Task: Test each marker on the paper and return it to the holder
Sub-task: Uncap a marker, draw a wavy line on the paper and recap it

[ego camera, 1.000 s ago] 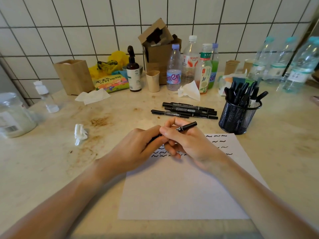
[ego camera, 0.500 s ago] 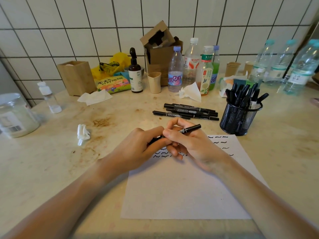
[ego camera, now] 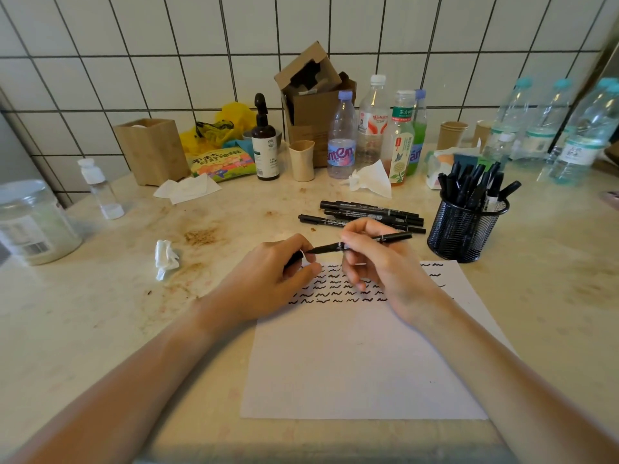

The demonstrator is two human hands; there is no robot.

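Mid-task: paper (ego camera: 361, 363) has several squiggle rows, holder (ego camera: 465, 229) nearly full, few loose markers (ego camera: 368, 214) on bench; right hand (ego camera: 385, 262) grips marker (ego camera: 385, 238), left hand (ego camera: 268, 279) pinches its cap (ego camera: 294, 257)

Soft even daylight, wide-angle bending at edges.

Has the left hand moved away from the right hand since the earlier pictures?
Yes. The left hand has pulled left, away from the right hand, over the paper; the marker tip now shows between them.
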